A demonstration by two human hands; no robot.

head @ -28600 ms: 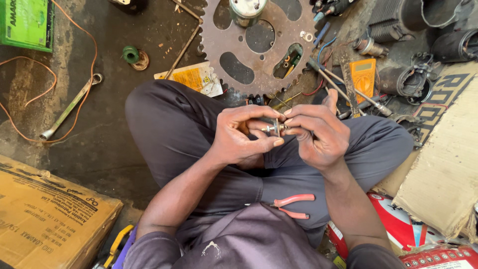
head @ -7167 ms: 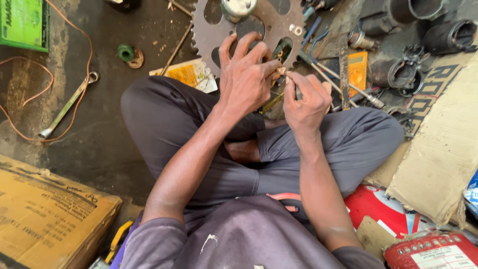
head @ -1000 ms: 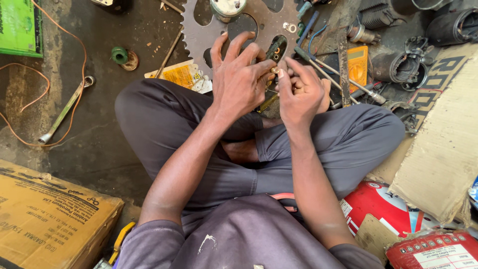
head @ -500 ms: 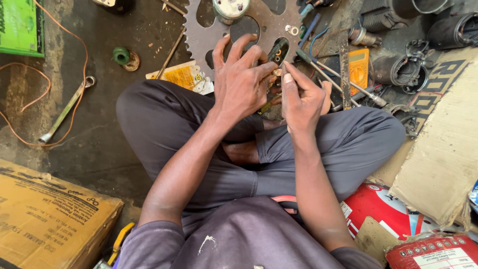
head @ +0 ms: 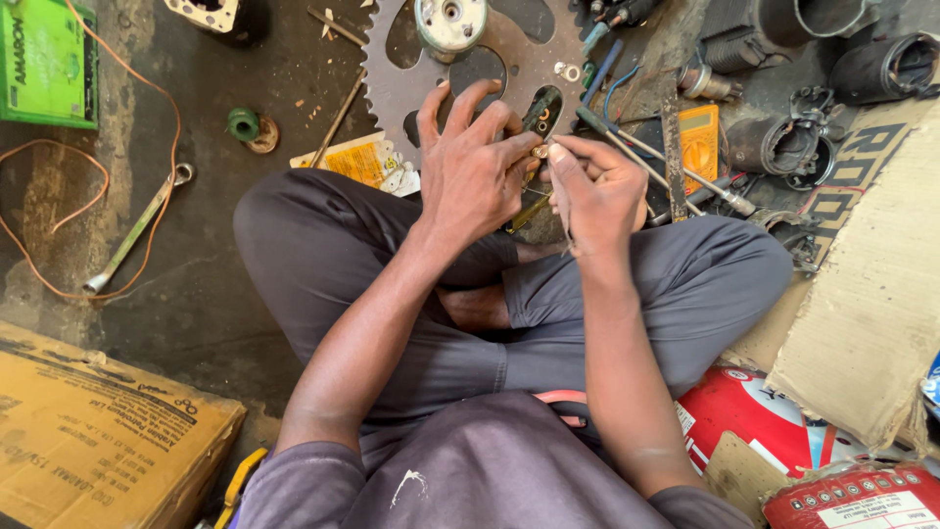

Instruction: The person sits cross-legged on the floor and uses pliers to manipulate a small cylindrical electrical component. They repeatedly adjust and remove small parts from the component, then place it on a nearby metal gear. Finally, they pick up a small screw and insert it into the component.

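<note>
Seated cross-legged on the workshop floor: left hand [head: 475, 171] and right hand [head: 597, 191], fingers pinched on a small brass part [head: 540, 152], held over the knees just before the big sprocket [head: 401, 73]. Grip & position unchanged vs half a sec. earlier.

A: What lies on the dark floor, left side?

B: One flat green rectangular box [head: 39, 64], top corner; one loose orange wire [head: 93, 201] looping below it; one long grey metal wrench [head: 132, 233]; one small green spool [head: 244, 123]; one brown cardboard carton [head: 93, 441], bottom corner.

A: And ahead, and to the right?

B: One large rusty toothed sprocket disc [head: 406, 83]; one orange handheld meter [head: 698, 145]; several black ribbed metal cylinders [head: 783, 147]; one torn cardboard sheet [head: 871, 304]; one red canister [head: 744, 421].
</note>
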